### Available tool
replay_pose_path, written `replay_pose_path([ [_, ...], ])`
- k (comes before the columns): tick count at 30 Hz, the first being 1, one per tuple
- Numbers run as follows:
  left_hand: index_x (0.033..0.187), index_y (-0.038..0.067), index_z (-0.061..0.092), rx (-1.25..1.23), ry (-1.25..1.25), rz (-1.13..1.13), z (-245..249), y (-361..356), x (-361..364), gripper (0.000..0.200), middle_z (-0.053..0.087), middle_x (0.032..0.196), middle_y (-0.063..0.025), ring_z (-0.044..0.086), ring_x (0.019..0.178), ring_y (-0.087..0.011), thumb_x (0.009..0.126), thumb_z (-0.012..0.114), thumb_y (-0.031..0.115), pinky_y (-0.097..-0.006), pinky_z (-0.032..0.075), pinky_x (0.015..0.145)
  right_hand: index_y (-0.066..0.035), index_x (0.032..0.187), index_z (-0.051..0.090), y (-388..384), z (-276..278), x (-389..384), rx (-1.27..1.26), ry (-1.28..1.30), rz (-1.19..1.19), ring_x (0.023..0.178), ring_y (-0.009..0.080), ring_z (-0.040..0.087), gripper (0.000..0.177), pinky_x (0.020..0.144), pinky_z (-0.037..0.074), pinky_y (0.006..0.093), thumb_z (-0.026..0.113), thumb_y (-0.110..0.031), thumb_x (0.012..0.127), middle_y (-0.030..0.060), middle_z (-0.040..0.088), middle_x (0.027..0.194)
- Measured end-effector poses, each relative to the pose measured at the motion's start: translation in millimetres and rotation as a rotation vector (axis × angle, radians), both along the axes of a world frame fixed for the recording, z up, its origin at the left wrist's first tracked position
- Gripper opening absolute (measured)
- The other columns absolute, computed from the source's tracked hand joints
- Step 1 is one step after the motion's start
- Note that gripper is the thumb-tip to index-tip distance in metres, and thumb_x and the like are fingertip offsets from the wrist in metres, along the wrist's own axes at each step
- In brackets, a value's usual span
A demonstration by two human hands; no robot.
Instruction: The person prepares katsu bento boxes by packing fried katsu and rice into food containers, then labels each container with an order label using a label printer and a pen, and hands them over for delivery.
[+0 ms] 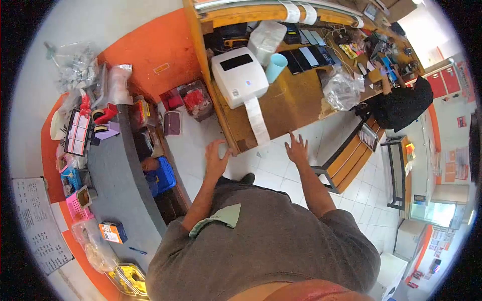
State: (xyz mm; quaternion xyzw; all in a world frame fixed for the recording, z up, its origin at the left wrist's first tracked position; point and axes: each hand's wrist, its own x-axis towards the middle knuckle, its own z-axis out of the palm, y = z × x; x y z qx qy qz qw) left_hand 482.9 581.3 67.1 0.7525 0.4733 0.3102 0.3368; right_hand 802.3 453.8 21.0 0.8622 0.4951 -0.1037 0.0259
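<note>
My left hand [217, 154] is beside the front left corner of the wooden desk [286, 118], fingers apart and fingertips right at the corner. Over the white floor tiles, just off the desk's front edge, my right hand [297, 148] has its fingers spread, with nothing in them. Between the two hands a strip of white labels [256, 120] hangs past the edge, coming out of a white label printer [240, 75]. A light blue cup [276, 67] stands right behind the printer, near a plastic-wrapped pack [266, 41].
Several phones [308, 57] and a clear plastic bag [344, 90] lie on the desk. A person in black [404, 105] sits at its far end. A wooden bench [351, 163] stands at right, a grey counter [113, 175] at left, with a blue basket [164, 175] beneath.
</note>
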Motion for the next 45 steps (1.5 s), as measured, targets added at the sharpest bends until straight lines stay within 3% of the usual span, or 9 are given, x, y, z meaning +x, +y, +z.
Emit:
replay_pose_path([
  [4, 0.112, 0.012, 0.053, -0.090, 0.036, -0.097, 1.8, -3.4, 37.8, 0.039, 0.052, 0.116, -0.0123, 0.044, 0.111, -0.0332, 0.077, 0.068, 0.023, -0.0441, 0.035, 0.093, -0.012, 0.138, 0.032, 6.6, -3.3, 17.3, 0.194, 0.228, -0.158, 0.132, 0.0342, 0.029, 0.062, 0.106, 0.019, 0.0553, 0.051, -0.041, 0.086, 0.0154, 0.049, 0.130],
  [9, 0.109, 0.011, 0.055, -0.053, 0.098, -0.093, 8.5, 13.7, 60.9, 0.035, 0.055, 0.109, -0.0129, 0.048, 0.106, -0.0332, 0.078, 0.067, 0.023, -0.0424, 0.038, 0.090, -0.004, 0.125, 0.048, 35.7, -15.5, 31.3, 0.339, -0.193, 0.082, 0.127, 0.0368, 0.034, 0.052, 0.106, 0.018, 0.0551, 0.055, -0.039, 0.086, 0.0131, 0.041, 0.135],
  [12, 0.107, 0.009, 0.055, 0.007, 0.067, -0.118, 0.4, 29.6, 79.1, 0.034, 0.056, 0.105, -0.0139, 0.048, 0.105, -0.0337, 0.078, 0.067, 0.022, -0.0427, 0.038, 0.090, -0.006, 0.102, 0.064, 84.7, -20.9, 77.1, 0.333, 0.140, 0.140, 0.121, 0.0373, 0.037, 0.036, 0.101, 0.025, 0.0542, 0.055, -0.037, 0.087, 0.0121, 0.036, 0.138],
  [17, 0.106, 0.004, 0.055, -0.093, -0.082, -0.151, 6.5, 42.1, 139.7, 0.030, 0.058, 0.100, -0.0152, 0.057, 0.092, -0.0298, 0.079, 0.065, 0.013, -0.0383, 0.045, 0.080, -0.008, 0.115, 0.052, 142.7, 56.2, 148.9, 0.619, 0.157, -0.051, 0.116, 0.0378, 0.039, 0.044, 0.096, 0.032, 0.0502, 0.063, -0.032, 0.079, 0.0183, 0.039, 0.134],
  [23, 0.105, 0.002, 0.055, -0.301, -0.076, -0.297, 39.8, 60.6, 222.0, 0.027, 0.061, 0.100, -0.0143, 0.059, 0.093, -0.0261, 0.082, 0.064, 0.015, -0.0366, 0.046, 0.081, -0.007, 0.115, 0.050, 138.9, 56.1, 281.7, 0.761, -0.273, -0.487, 0.114, 0.0398, 0.044, 0.049, 0.090, 0.039, 0.0487, 0.065, -0.034, 0.077, 0.0216, 0.046, 0.127],
  [28, 0.111, 0.001, 0.054, -0.439, -0.008, -0.470, 44.6, 78.1, 291.8, 0.037, 0.059, 0.109, -0.0152, 0.058, 0.100, -0.0263, 0.083, 0.065, 0.023, -0.0353, 0.045, 0.086, -0.004, 0.097, 0.061, 97.2, 5.6, 370.8, 0.738, 0.196, -0.433, 0.085, 0.0397, 0.061, 0.030, 0.080, 0.045, 0.0464, 0.054, -0.031, 0.087, 0.0190, 0.064, 0.092],
  [35, 0.127, 0.003, 0.045, -0.907, -0.004, -0.312, -30.2, 46.0, 460.7, 0.056, 0.056, 0.119, -0.0175, 0.052, 0.111, -0.0268, 0.085, 0.062, 0.035, -0.0385, 0.040, 0.096, -0.005, 0.105, 0.062, 115.5, -13.1, 435.6, 0.390, 0.334, 0.157, 0.104, 0.0360, 0.056, 0.033, 0.089, 0.042, 0.0402, 0.056, -0.031, 0.085, 0.0206, 0.062, 0.106],
  [37, 0.133, 0.003, 0.039, -0.954, -0.021, -0.167, -38.1, 47.7, 516.7, 0.060, 0.055, 0.120, -0.0189, 0.051, 0.113, -0.0275, 0.086, 0.060, 0.034, -0.0396, 0.039, 0.097, -0.006, 0.111, 0.059, 143.6, 72.2, 405.4, 0.275, 0.746, -0.339, 0.113, 0.0348, 0.051, 0.038, 0.095, 0.040, 0.0394, 0.059, -0.032, 0.083, 0.0206, 0.059, 0.114],
  [45, 0.137, 0.009, 0.035, -1.135, -1.124, -0.285, 43.7, 35.3, 528.5, 0.062, 0.047, 0.126, -0.0178, 0.051, 0.108, -0.0322, 0.079, 0.057, 0.007, -0.0432, 0.033, 0.103, 0.003, 0.128, 0.044, 105.6, 83.7, 399.5, 0.181, 0.974, 0.185, 0.119, 0.0311, 0.045, 0.056, 0.098, 0.035, 0.0369, 0.052, -0.036, 0.088, 0.0204, 0.048, 0.128],
])
